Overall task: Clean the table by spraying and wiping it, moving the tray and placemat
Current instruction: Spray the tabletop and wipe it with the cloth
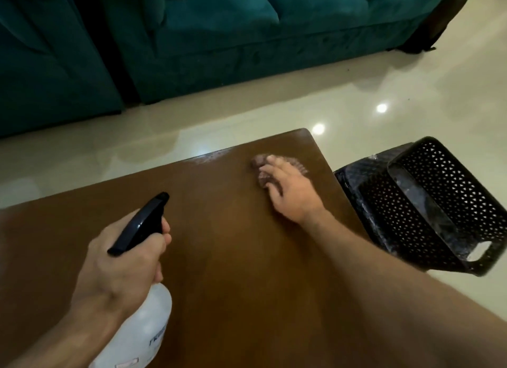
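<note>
Head view looks down on a brown wooden table (pixel 219 244) with 2 hands at work. The right hand (pixel 288 192) lies flat on a pinkish cloth (pixel 263 166) near the far right corner, fingers spread and pressing it to the wood — the cloth sits under the fingertips and pokes out ahead of them, so it is pushed rather than clenched. Just left of the cloth, along the far edge, a pale misty patch (pixel 208 157) looks like fresh spray not yet wiped.

The left hand (pixel 123 266) is wrapped round the neck of a white spray bottle (pixel 140 326), a finger near the black trigger head (pixel 142 225), nozzle aimed out over the table; the bottle body hangs below the grip at the near edge.

My reading: the wiping step is in hand, at the far corner. The next move likely calls for sweeping the cloth left through the wet patch, keeping flat pressure — then spraying the nearer wood.

Neither tray nor placemat shows on the table. A black perforated basket (pixel 428 203) sits on the floor at right; a teal sofa (pixel 219 38) stands beyond.
</note>
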